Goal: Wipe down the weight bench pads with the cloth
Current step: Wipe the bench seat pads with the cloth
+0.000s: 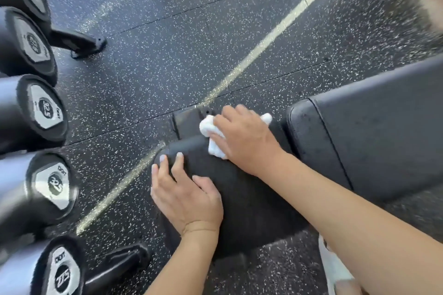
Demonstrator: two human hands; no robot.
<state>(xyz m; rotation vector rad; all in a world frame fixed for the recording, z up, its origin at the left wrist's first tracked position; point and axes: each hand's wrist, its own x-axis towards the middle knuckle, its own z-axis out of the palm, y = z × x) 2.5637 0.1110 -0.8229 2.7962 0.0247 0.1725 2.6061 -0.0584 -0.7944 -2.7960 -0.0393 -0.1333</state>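
Black speckled rubber flooring (182,38) is lying under a weight bench. Right hand (242,139) is pressing a bunched white cloth (213,136) onto the far edge of the seat pad (242,199), fingers curling over it. Left hand (184,194) is resting flat and relaxed on the pad's near-left edge. Back pad (374,141) is sitting just beside, at right. Dumbbells (45,112) are lining the left side.
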